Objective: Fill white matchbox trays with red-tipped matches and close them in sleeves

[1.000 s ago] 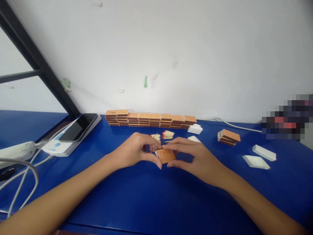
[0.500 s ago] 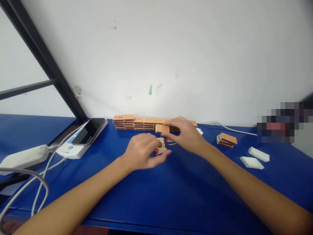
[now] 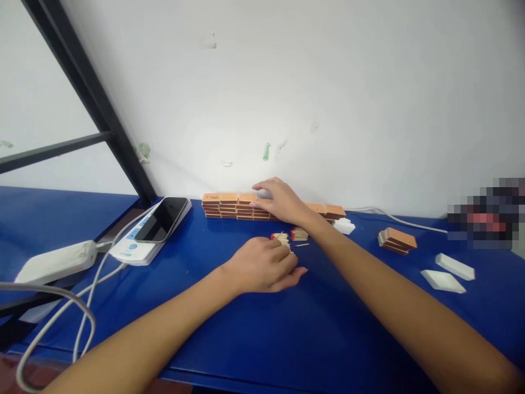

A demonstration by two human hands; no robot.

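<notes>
A row of stacked orange matchboxes runs along the wall at the back of the blue table. My right hand reaches to this row and rests on top of it near the middle, fingers laid over a matchbox. My left hand lies on the table in front, fingers curled at a small pile of red-tipped matches; whether it holds any is hidden. A second bunch of matches lies just to the right.
A phone lies on a white device at the left, with a white power strip and cables. A short pile of matchboxes and white inner trays lie at the right; another white tray sits near the row.
My right hand carried the orange matchbox from the table centre up to the row at the wall and set it on top. My left hand moved to the matches.
</notes>
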